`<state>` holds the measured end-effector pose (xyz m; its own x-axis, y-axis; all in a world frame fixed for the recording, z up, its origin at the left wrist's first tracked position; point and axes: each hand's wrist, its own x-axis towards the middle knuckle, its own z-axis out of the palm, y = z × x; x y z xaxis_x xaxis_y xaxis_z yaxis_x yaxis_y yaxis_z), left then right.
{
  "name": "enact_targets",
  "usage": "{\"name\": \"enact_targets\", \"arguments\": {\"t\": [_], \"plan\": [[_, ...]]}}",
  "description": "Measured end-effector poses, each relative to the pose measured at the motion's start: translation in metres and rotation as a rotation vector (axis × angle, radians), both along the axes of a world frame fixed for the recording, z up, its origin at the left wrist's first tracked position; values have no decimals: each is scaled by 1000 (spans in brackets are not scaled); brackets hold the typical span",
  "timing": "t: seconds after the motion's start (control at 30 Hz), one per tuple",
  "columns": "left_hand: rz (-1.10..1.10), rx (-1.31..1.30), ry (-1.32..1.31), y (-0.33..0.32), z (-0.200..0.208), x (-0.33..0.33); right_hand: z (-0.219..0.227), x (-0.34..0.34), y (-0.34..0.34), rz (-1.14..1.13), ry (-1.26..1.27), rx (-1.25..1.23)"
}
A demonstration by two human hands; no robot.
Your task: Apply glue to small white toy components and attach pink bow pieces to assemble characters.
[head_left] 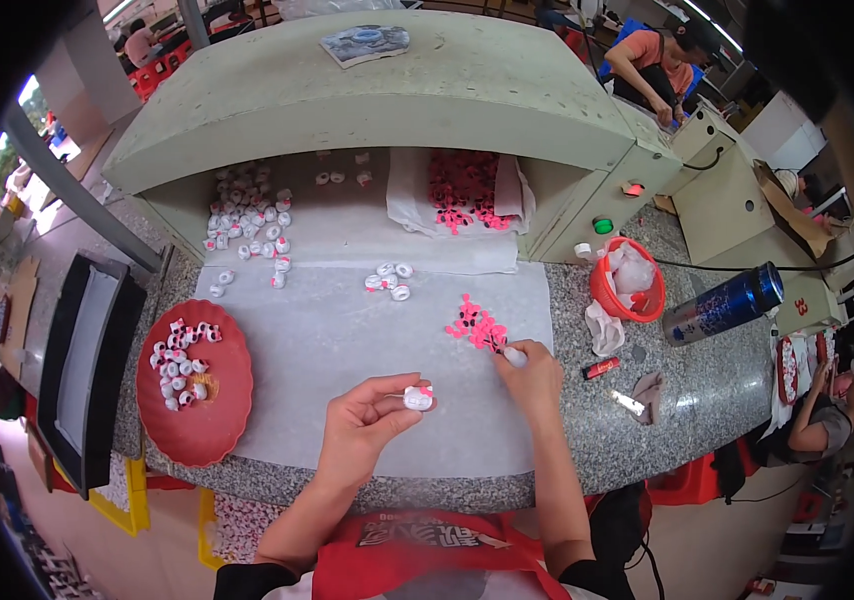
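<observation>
The left hand [372, 415] pinches a white piece [417, 399] above the paper [347, 340], seemingly to keep its pink marks in view. The right hand [539, 383] pinches a white-ended tool [515, 356] at the pink bits [476, 325], probably heaped for easy reach; the grip hides much of it, its tip unclear

Two pink heaps [474, 325], one bottle [725, 303]

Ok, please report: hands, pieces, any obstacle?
Left hand holding white piece. Right hand gripping white item at pink pile. Red plate at left, not in the way.
</observation>
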<state>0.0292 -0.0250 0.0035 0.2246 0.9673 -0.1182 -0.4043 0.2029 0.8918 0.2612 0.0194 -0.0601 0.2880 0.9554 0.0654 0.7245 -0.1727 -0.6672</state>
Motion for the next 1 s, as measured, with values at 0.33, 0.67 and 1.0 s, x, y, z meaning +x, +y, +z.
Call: {"name": "enact_targets", "arguments": {"t": [0.33, 0.67, 1.0], "plan": [[66, 19, 101, 1, -5, 2, 55, -29, -26, 146, 642, -48], [91, 247, 131, -4, -6, 7, 96, -67, -44, 463, 780, -5], [58, 226, 129, -10, 5, 6, 85, -73, -54, 284, 858, -15]]}}
